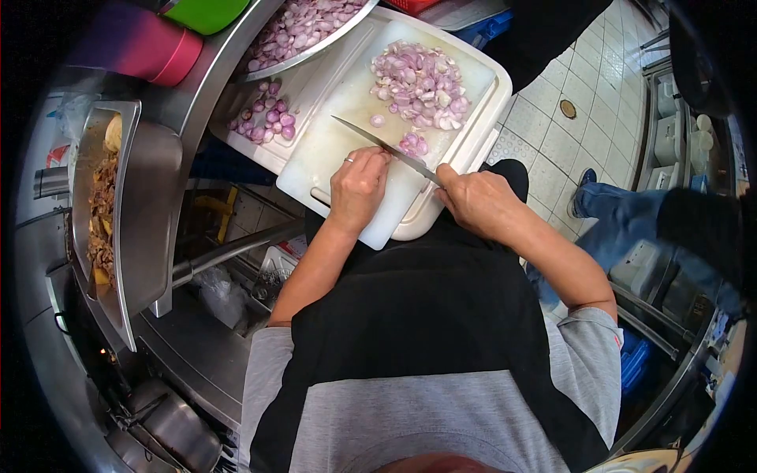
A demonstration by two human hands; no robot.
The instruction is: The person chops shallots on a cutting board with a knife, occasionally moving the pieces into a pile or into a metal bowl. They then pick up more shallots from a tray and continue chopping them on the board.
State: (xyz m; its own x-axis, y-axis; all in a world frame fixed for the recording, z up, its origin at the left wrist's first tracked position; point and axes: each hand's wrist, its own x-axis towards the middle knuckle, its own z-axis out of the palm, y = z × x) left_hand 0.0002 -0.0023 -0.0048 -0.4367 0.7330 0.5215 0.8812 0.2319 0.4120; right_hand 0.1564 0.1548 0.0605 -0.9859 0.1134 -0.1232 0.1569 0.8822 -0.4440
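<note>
My right hand (479, 203) is wrapped round the handle of a long knife (402, 157), whose blade points to the upper left over a white cutting board (319, 162). My left hand (360, 185) is closed beside the blade, its fingertips pressed on something too hidden to name. Just beyond the blade lie a few cut shallot slices (412, 144) and one single slice (377, 121). A large pile of sliced shallots (420, 85) covers the far part of the board. Whole peeled shallots (272, 117) sit in the white tub left of the board.
A metal bowl of shallots (303, 31) stands at the upper left. Left are a pink container (177, 59) and a steel pan of cooked food (102, 213). Another person's jeans-clad leg (623, 209) is at the right, on the tiled floor.
</note>
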